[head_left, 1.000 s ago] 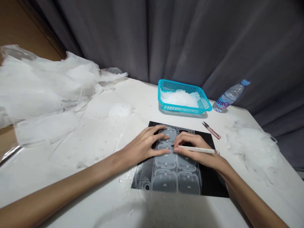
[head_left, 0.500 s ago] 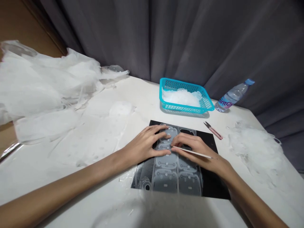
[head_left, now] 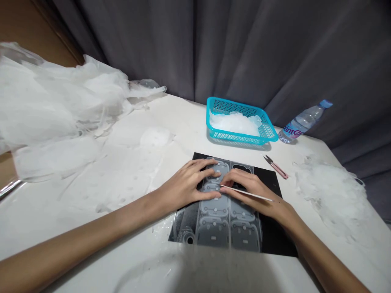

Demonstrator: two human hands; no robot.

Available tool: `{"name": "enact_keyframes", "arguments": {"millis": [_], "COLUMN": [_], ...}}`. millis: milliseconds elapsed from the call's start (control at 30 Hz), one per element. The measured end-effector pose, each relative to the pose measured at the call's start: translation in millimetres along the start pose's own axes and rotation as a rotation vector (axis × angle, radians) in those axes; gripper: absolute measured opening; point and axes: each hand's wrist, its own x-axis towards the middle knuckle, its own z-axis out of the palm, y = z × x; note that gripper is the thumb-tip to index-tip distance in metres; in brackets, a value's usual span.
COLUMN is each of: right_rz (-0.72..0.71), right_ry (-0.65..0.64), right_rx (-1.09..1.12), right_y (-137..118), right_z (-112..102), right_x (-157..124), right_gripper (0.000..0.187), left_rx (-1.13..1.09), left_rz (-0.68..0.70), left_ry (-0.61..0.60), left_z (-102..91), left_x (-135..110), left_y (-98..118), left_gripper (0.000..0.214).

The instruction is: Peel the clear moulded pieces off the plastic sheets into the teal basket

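A translucent plastic sheet (head_left: 213, 234) with moulded, rounded panel shapes lies on a flat black board (head_left: 273, 240). My left hand (head_left: 197, 179) rests on the sheet's upper left part, fingers spread and pressing down. Just to its right, my right hand (head_left: 249, 189) is closed around a thin white stick (head_left: 249, 195), pinched near its left end. The stick's other end points back over the hand toward the wrist. That left tip is close to the left thumb and over the sheet; fingers partly hide it, so I cannot tell what it touches.
Behind the board stands a turquoise basket (head_left: 244, 140) holding white translucent pieces (head_left: 234, 123). A leaning water bottle (head_left: 302, 122) and pink-handled thread snips (head_left: 276, 167) are to the right. Heaps of translucent sheets (head_left: 61, 101) fill the left; a looser pile (head_left: 334, 195) lies right.
My hands keep nearly the same place on the sheet, and the stick has barely shifted. The whole view has moved slightly with my head.
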Motion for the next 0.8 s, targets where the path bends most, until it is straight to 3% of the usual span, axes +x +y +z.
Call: {"name": "enact_keyframes", "arguments": {"millis": [233,433,633,800], "right_rz": [-0.042,-0.171,-0.078,-0.059], "right_ry": [0.007,0.007,-0.004,0.006], "right_rx": [-0.066,-0.194,-0.186,-0.096], "right_y": [-2.1,-0.2,-7.5,-7.5], "right_z": [4.3,5.4,-10.4,-7.7], "right_x": [0.1,0.9,-8.0,-5.4], "right_gripper": [0.01,0.017,0.019,0.016], "left_rx": [0.017,0.076,0.105,0.102], "left_rz": [0.0,0.034,0.054,0.031], "left_ry": [-0.01,-0.013,-0.027,-0.037], "left_z": [-0.6,1.5,-4.1,-8.4], "left_x": [0.7,0.0,1.0,1.5], "left_y": [0.6,-2.8,-2.4,-0.6], "left_gripper": [0.054,0.055,0.059,0.061]}}
